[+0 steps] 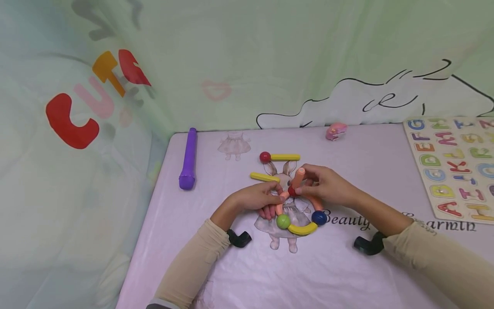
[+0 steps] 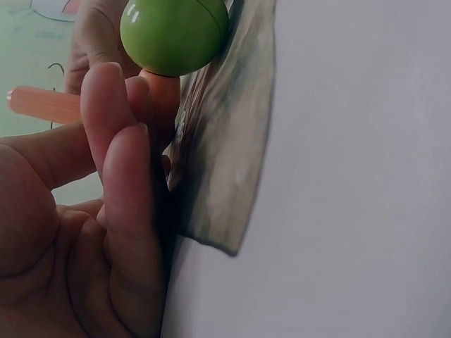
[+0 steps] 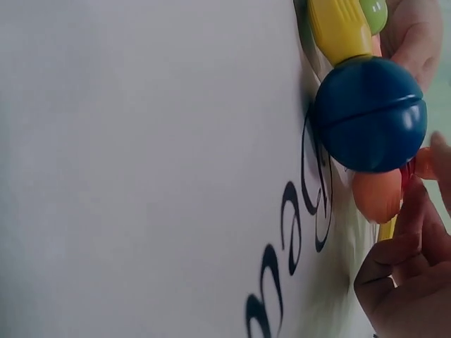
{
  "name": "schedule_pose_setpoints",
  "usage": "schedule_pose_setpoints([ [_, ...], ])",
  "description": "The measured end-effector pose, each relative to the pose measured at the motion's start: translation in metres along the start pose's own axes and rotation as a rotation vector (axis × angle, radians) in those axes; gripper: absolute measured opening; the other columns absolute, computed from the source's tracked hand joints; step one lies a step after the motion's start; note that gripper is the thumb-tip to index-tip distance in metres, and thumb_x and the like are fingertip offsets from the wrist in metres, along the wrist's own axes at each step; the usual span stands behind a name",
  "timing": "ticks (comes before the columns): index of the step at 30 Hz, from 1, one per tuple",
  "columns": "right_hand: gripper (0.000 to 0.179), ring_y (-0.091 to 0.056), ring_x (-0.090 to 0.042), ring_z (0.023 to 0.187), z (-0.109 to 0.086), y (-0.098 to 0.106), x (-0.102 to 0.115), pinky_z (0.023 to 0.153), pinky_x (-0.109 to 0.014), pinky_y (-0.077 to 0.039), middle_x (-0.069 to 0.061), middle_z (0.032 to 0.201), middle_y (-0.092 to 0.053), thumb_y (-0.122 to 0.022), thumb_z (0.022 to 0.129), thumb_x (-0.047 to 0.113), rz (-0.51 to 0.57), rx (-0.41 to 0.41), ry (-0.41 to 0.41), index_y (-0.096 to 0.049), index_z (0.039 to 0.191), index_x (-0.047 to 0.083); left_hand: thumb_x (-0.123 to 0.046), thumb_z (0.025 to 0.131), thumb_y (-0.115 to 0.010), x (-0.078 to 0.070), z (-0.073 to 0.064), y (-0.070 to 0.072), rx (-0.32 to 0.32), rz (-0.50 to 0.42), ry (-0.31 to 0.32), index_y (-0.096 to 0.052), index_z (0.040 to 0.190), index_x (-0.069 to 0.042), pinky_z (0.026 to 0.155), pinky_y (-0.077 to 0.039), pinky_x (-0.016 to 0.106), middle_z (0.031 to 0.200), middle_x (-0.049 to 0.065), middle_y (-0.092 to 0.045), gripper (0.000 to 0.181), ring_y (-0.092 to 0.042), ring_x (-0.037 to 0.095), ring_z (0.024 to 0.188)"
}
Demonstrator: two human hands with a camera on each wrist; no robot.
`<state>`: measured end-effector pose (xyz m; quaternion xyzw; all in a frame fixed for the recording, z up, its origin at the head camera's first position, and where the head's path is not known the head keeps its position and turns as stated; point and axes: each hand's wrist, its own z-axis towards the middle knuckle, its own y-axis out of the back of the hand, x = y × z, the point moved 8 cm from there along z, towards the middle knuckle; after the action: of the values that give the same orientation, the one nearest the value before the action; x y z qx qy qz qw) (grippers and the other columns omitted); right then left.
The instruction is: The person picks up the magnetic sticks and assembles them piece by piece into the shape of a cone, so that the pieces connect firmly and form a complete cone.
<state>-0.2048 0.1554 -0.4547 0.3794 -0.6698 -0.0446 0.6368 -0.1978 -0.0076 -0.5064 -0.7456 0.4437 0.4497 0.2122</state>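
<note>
A ring of toy rods and balls lies on the cloth between my hands. It has a green ball (image 1: 283,221), a curved yellow rod (image 1: 303,229), a blue ball (image 1: 319,217) and a red ball (image 1: 292,191), joined by orange rods. My left hand (image 1: 254,197) pinches the left orange rod (image 1: 279,209) near the red ball. With thumb and fingers, my right hand (image 1: 329,185) grips a straight orange rod (image 1: 299,176) that slants up from the red ball. In the right wrist view the blue ball (image 3: 370,114) partly hides where these pieces meet.
Beyond my hands lie a yellow rod (image 1: 264,177) and another yellow rod (image 1: 285,157) touching a red ball (image 1: 265,157). A purple toy microphone (image 1: 188,159) is at left, a small pink object (image 1: 336,131) at the back, and an alphabet board (image 1: 428,171) at right.
</note>
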Motion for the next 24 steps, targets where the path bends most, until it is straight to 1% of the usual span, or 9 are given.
schedule_pose_setpoints([
  [5,0.042,-0.052,-0.021,0.07,0.003,-0.004,-0.003,0.057,-0.025,-0.04,-0.003,0.078,-0.059,-0.082,0.087,0.024,-0.085,0.046,0.003,-0.069,0.127,0.018,-0.032,0.105,-0.059,0.001,0.0,0.001,-0.013,-0.016,0.005,-0.051,0.117,-0.014,0.051,-0.052,0.025,0.073,0.003,-0.07,0.023,-0.064,0.014,0.055],
  [8,0.037,-0.05,-0.019,0.067,0.005,-0.006,-0.003,0.056,-0.025,-0.039,0.001,0.084,-0.067,-0.082,0.087,0.022,-0.113,0.058,0.034,-0.073,0.123,0.018,-0.035,0.104,-0.059,0.001,0.0,0.002,-0.025,-0.013,0.012,-0.052,0.118,-0.017,0.051,-0.052,0.026,0.072,0.003,-0.069,0.024,-0.065,0.015,0.055],
  [10,0.035,-0.05,-0.018,0.067,0.005,-0.006,-0.004,0.056,-0.025,-0.039,0.003,0.086,-0.069,-0.083,0.087,0.022,-0.13,0.052,0.045,-0.074,0.121,0.019,-0.036,0.104,-0.059,0.001,0.0,0.002,-0.031,-0.009,0.016,-0.052,0.12,-0.018,0.051,-0.052,0.026,0.071,0.004,-0.068,0.025,-0.065,0.015,0.055],
  [12,0.034,-0.05,-0.018,0.069,0.005,-0.005,-0.003,0.058,-0.025,-0.039,0.005,0.094,-0.072,-0.083,0.087,0.022,-0.149,0.041,0.055,-0.075,0.119,0.019,-0.035,0.104,-0.059,0.002,-0.001,0.003,-0.036,-0.011,0.023,-0.052,0.122,-0.02,0.051,-0.053,0.026,0.071,0.005,-0.068,0.024,-0.065,0.015,0.055],
  [16,0.033,-0.051,-0.019,0.071,0.002,0.001,-0.005,0.058,-0.025,-0.039,0.002,0.083,-0.065,-0.083,0.087,0.023,-0.181,0.016,0.037,-0.075,0.118,0.02,-0.033,0.105,-0.059,0.0,-0.004,0.006,-0.054,-0.004,0.029,-0.053,0.129,-0.024,0.055,-0.055,0.027,0.076,0.006,-0.069,0.026,-0.066,0.016,0.059],
  [17,0.032,-0.051,-0.019,0.071,0.002,0.003,-0.005,0.059,-0.025,-0.039,0.004,0.087,-0.067,-0.082,0.087,0.022,-0.185,0.006,0.033,-0.075,0.118,0.02,-0.031,0.105,-0.059,-0.002,-0.005,0.008,-0.066,-0.001,0.021,-0.053,0.13,-0.023,0.056,-0.056,0.028,0.078,0.007,-0.069,0.027,-0.067,0.017,0.061],
  [19,0.031,-0.05,-0.019,0.071,-0.001,0.007,-0.007,0.059,-0.025,-0.039,0.002,0.085,-0.065,-0.082,0.087,0.022,-0.185,-0.011,0.018,-0.075,0.117,0.02,-0.029,0.104,-0.059,-0.007,-0.008,0.013,-0.1,0.024,-0.006,-0.054,0.131,-0.02,0.059,-0.057,0.029,0.081,0.007,-0.07,0.028,-0.069,0.018,0.064],
  [21,0.03,-0.051,-0.019,0.072,-0.003,0.01,-0.009,0.059,-0.025,-0.04,0.002,0.092,-0.069,-0.083,0.087,0.023,-0.174,-0.031,0.007,-0.075,0.116,0.019,-0.027,0.104,-0.06,-0.014,-0.013,0.02,-0.15,0.073,-0.048,-0.057,0.129,-0.016,0.062,-0.058,0.029,0.082,0.007,-0.069,0.027,-0.069,0.018,0.067],
  [24,0.03,-0.051,-0.018,0.072,-0.005,0.014,-0.011,0.059,-0.025,-0.04,0.001,0.101,-0.072,-0.083,0.087,0.026,-0.16,-0.051,0.004,-0.075,0.115,0.019,-0.024,0.102,-0.062,-0.028,-0.021,0.035,-0.273,0.217,-0.133,-0.064,0.121,-0.013,0.065,-0.054,0.026,0.083,0.004,-0.068,0.022,-0.064,0.016,0.07],
])
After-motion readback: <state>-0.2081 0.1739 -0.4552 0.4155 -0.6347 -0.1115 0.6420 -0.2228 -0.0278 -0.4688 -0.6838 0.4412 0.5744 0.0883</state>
